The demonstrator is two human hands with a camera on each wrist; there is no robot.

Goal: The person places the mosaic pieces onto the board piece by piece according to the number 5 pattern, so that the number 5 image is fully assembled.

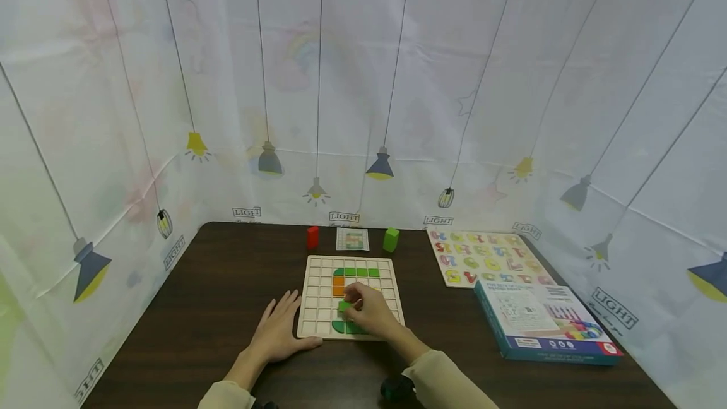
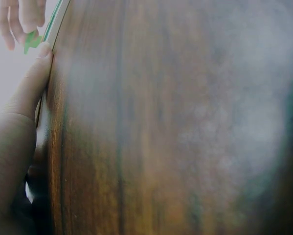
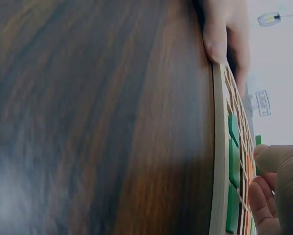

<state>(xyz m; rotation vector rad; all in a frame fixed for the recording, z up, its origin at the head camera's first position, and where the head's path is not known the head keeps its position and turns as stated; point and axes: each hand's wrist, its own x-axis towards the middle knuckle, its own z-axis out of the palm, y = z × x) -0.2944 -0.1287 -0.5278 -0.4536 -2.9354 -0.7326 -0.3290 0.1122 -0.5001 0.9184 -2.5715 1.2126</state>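
A wooden grid board (image 1: 309, 298) lies on the dark table. My right hand (image 1: 372, 314) is over it, thumb and fingers pinching a small green tile (image 1: 343, 307). The right wrist view shows that tile edge-on (image 3: 258, 140) between the fingertips. My left hand (image 1: 275, 331) rests with fingers spread beside the board's left edge, its thumb (image 2: 43, 51) at the near corner. Along the far part of the board sits a row of green tiles (image 1: 361, 272); orange tiles (image 1: 338, 286) are just below. Nearer me are more green tiles (image 3: 234, 164), partly hidden by the right hand.
Behind the board stand a red block (image 1: 312, 237), a printed pattern card (image 1: 352, 239) and a green block (image 1: 390, 240). To the right lie a number puzzle board (image 1: 483, 257) and a flat toy box (image 1: 545, 324). Printed cloth (image 1: 363, 81) surrounds the table.
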